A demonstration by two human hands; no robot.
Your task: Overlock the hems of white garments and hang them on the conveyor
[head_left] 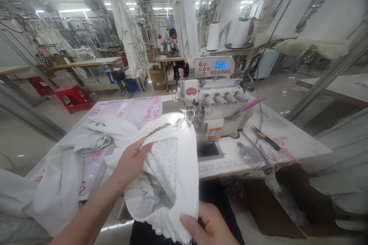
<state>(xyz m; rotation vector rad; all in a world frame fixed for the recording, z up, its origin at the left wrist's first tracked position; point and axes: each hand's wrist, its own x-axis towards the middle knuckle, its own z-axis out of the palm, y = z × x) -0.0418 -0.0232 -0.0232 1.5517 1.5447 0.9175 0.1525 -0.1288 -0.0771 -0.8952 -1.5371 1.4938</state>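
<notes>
A white garment point(188, 164) with a gathered edge hangs in an open loop from the needle area of an overlock sewing machine point(221, 97). Its inner side shows a faint grey pattern. My left hand point(133, 159) grips the loop's left side near the machine, fingertips partly hidden in the cloth. Lower down, close to my lap, my right hand point(211, 222) pinches the garment's right edge between thumb and fingers. More pale fabric point(60, 172) spills leftward over the table and off its front edge.
Scissors or tweezers with dark handles point(266, 138) lie on the table point(301, 141) right of the machine. An open cardboard box point(273, 210) stands below it. Thread cones point(212, 36) rise behind. A red stool point(73, 97) is at the left, and a person point(172, 34) sits far back.
</notes>
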